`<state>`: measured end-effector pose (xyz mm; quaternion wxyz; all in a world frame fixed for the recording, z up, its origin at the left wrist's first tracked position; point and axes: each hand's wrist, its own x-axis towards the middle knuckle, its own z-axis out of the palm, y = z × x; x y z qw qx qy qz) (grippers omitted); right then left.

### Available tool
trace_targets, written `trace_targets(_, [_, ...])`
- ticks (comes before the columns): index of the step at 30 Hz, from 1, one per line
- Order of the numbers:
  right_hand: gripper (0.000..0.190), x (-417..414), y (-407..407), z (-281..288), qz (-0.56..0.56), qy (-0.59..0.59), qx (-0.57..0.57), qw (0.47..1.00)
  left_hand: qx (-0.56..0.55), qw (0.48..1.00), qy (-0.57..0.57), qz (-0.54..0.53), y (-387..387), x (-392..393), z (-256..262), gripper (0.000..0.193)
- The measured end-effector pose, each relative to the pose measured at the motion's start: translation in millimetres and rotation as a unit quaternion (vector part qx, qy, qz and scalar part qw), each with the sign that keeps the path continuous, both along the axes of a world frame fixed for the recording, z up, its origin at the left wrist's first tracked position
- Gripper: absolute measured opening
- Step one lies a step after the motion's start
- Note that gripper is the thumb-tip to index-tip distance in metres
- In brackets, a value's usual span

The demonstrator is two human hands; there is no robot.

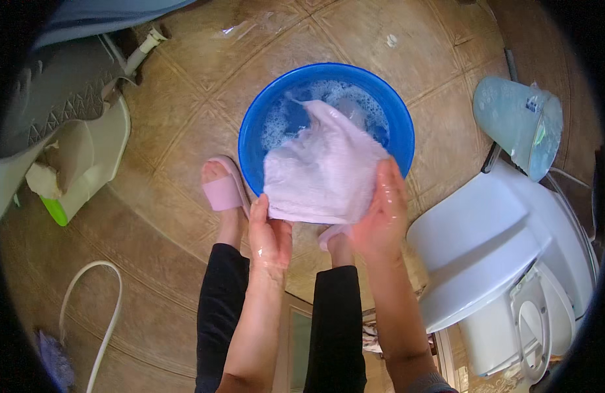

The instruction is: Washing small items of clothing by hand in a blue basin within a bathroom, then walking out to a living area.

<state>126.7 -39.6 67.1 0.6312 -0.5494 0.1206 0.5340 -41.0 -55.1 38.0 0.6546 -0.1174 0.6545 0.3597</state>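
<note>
Stretched between my hands is a wet, pale pink cloth (327, 172), held over the near half of a round blue plastic basin (401, 113). My left hand (270, 236) pinches its near left corner, thumb on top. My right hand (386, 211) grips the right edge and looks slightly blurred. A twisted end of the cloth trails down into soapy water (283, 123) in the basin. White suds float on that water, mostly along the far and left sides. Both hands are wet, and the cloth hides the near part of the basin.
The basin stands on a brown tiled floor (184, 132) before my pink slippers (223, 191). On the right are a white washbasin (479, 231), a toilet seat (536, 319) and a light blue bucket (509, 118). A pale hose (114, 304) curves at lower left; a white plastic shelf (101, 142) is above it.
</note>
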Motion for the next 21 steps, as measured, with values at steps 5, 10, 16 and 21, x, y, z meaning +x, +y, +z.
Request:
trace_targets(5, [0.039, 41.8, -15.8, -77.4, 0.207, -0.244, -0.054, 0.946, 0.023, 0.998, 0.055, 0.008, -18.2, -1.5, -29.7, 0.023])
trace_targets(10, [0.062, 17.2, -16.6, -128.6, 0.372, -0.636, -0.115, 0.666, -0.012, 0.979, 0.175, -0.107, -21.9, 34.8, -45.7, 0.038])
trace_targets(16, [0.046, 22.4, 5.3, -155.8, 0.626, -0.537, -0.074, 0.560, 0.145, 0.840, 0.286, -0.436, 29.3, 37.0, -101.3, 0.063])
trace_targets(21, [0.039, -2.7, 11.8, -142.5, 0.270, -0.507, -0.167, 0.802, 0.034, 0.947, 0.054, -0.314, 47.8, 54.7, -82.1, 0.069])
